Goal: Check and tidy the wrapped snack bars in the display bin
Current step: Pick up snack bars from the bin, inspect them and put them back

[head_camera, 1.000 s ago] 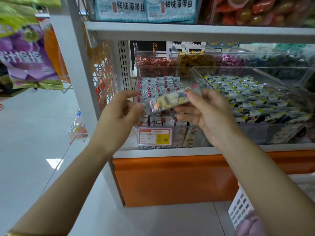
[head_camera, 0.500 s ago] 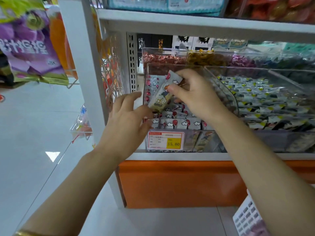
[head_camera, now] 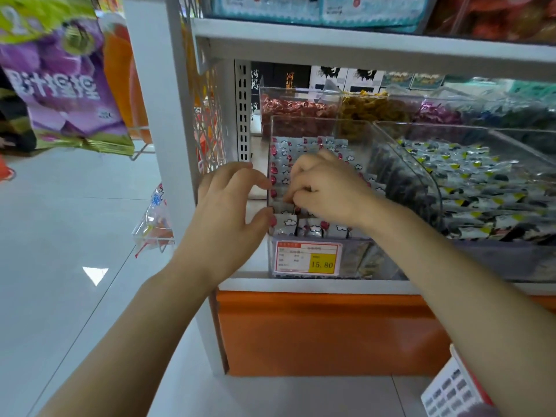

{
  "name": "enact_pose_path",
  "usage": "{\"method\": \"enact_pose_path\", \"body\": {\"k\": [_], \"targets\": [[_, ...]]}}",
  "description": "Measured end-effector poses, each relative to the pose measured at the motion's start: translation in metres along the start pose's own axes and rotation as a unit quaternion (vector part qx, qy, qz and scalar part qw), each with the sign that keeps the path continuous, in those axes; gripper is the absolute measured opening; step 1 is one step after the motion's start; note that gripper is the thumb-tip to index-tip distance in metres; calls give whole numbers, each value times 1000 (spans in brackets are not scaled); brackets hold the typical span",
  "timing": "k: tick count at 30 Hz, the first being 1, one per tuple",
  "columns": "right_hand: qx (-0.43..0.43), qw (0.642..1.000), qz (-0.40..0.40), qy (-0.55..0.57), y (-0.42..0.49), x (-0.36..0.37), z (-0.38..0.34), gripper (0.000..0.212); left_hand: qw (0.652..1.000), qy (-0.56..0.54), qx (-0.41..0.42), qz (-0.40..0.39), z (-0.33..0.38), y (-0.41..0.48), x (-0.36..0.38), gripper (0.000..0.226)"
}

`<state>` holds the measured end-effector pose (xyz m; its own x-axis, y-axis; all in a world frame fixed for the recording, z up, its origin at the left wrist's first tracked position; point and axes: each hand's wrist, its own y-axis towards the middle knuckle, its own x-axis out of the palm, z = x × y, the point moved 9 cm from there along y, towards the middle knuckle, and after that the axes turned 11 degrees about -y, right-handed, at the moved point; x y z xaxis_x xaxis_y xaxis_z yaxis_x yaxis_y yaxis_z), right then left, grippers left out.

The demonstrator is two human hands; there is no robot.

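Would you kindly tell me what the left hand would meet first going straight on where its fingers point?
Probably the clear left wall of the display bin, wrapped snack bars just behind it; the left hand looks close, depth unclear.

this is a shop that sells snacks. a white shelf [head_camera: 361, 49] holds clear bins [head_camera: 400, 164] full of wrapped snacks [head_camera: 469, 188], and one bin has a price tag [head_camera: 307, 257] that says 15.80. big bags of sweets [head_camera: 60, 85] hang by the side over a shiny tiled floor [head_camera: 60, 236], and more packs [head_camera: 316, 7] sit on the shelf above.
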<state>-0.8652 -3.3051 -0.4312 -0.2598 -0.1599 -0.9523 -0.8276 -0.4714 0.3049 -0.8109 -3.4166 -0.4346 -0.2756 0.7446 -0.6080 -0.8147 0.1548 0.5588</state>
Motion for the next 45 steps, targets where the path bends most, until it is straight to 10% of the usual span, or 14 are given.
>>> {"method": "enact_pose_path", "body": {"k": [9, 22, 31, 37, 45], "targets": [[27, 997, -28, -65, 29, 6, -2, 12, 999, -42, -10, 7, 0, 1, 7, 34], [208, 851, 350, 332, -69, -60, 42, 5, 991, -87, -49, 86, 2, -10, -6, 41], [277, 695, 298, 592, -123, -21, 57, 14, 980, -185, -67, 29, 19, -21, 10, 21], [277, 608, 208, 714, -131, 0, 45, 12, 911, -371, -176, 49, 6, -30, 18, 22], [250, 627, 150, 723, -126, 6, 38, 27, 864, -436, -236, 85, -9, -34, 16, 27]]}}
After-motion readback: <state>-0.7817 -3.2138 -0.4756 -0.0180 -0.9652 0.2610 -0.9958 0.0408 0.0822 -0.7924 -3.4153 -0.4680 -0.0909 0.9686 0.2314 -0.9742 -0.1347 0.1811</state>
